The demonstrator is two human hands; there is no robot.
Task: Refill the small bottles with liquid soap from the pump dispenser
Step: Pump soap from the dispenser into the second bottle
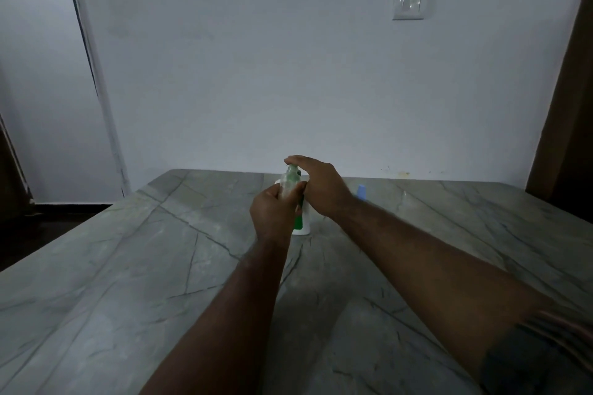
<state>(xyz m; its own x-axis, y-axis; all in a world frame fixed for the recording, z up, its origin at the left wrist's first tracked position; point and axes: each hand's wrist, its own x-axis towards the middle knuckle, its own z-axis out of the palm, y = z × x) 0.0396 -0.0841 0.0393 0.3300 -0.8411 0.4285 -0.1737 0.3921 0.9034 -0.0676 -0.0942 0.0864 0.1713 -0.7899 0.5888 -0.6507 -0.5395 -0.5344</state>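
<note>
Head view: looks like the filling step. Left hand [272,213] wraps the small bottle [290,183], held up against the pump dispenser [304,228] spout; right hand [317,186] rests flat-fingered on the dispenser's top. Next probably needs a steady press, with the neck kept aligned.

**Inspector A:** Views on record?

**Inspector B:** One. Head-worn and wide-angle, it sits above the near edge of the table [128,266] and faces forward and down toward the far wall [256,74].

**A:** Range?

**B:** Moderate. Both forearms run in from the near edge. The left hand [276,212], gripping the small bottle [290,181], and the right hand [317,186] sit mid-frame. The wall switch [412,2] is far right, high.

**A:** Overlap?

**B:** Single view, covering near edge to far wall.
</note>
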